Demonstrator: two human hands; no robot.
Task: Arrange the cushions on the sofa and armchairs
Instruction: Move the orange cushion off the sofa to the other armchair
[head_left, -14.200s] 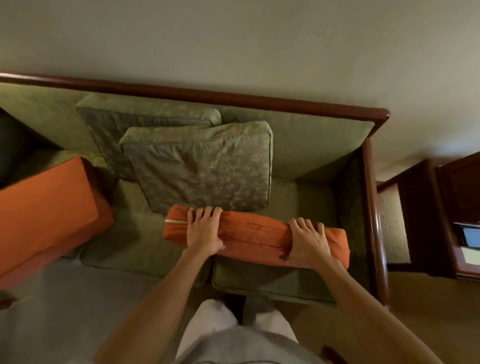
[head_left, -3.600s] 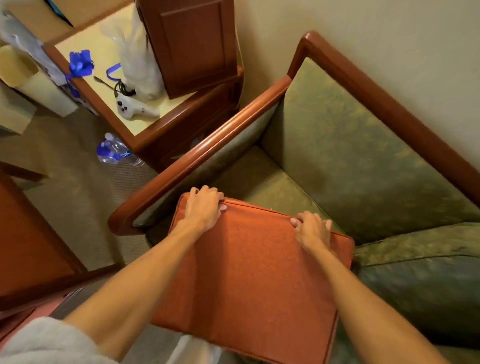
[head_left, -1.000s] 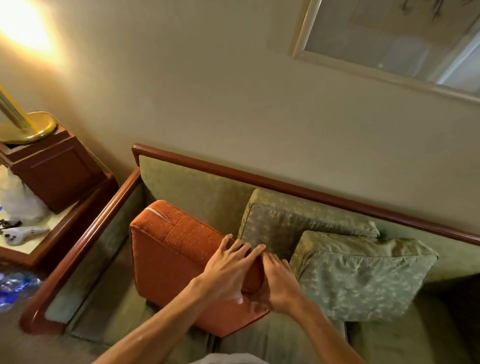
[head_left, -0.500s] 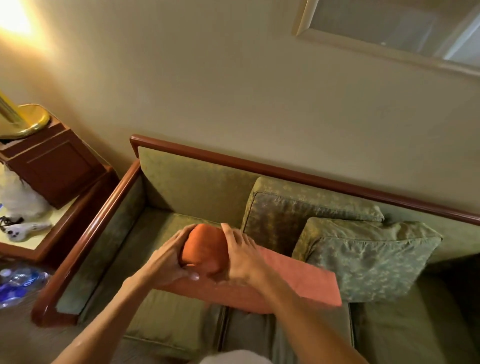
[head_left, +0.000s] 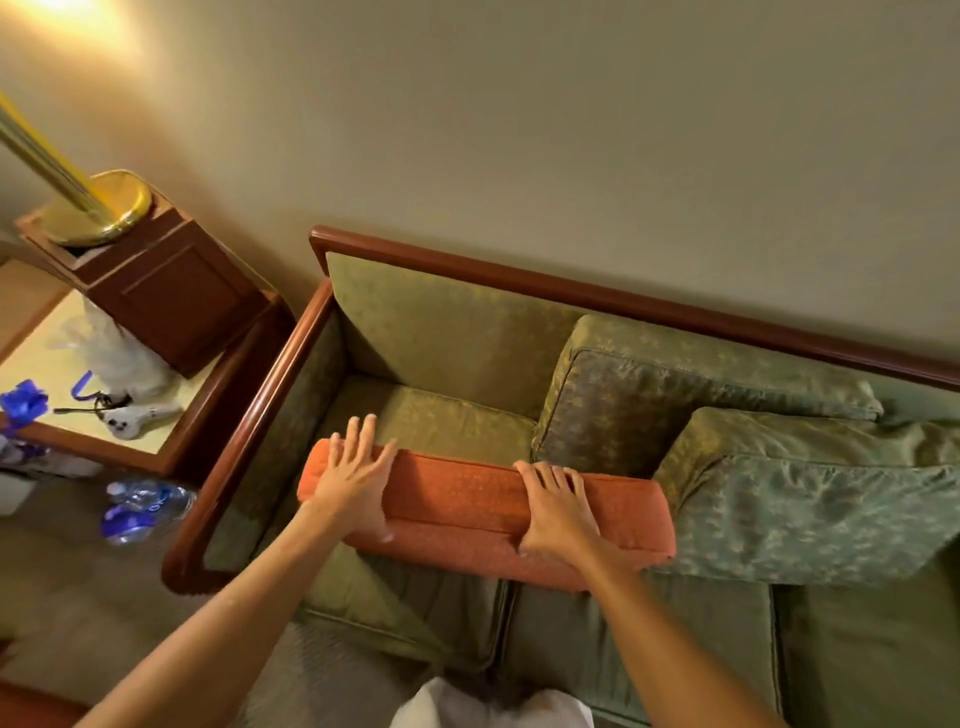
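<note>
An orange cushion (head_left: 467, 499) stands on its long edge across the left seat of the green sofa (head_left: 452, 312). Both of my hands are on its top edge. My left hand (head_left: 353, 483) lies over the left end with fingers spread and the thumb on the front face. My right hand (head_left: 556, 514) grips the edge right of the middle. A patterned green cushion (head_left: 649, 395) leans on the backrest just behind the orange one. A second green cushion (head_left: 810, 499) leans in front of it, touching the orange cushion's right end.
The sofa's wooden armrest (head_left: 244, 431) borders the left. Beyond it a side table (head_left: 171, 447) carries a wooden box (head_left: 166, 301) with a brass lamp base (head_left: 98, 208), a plastic bag (head_left: 114, 358) and a white controller (head_left: 132, 418). A water bottle (head_left: 140, 512) lies on the carpet.
Half a second ago both hands clasped one end of the orange cushion. My hands have since spread apart along its top edge, and the cushion has swung round to lie across the seat.
</note>
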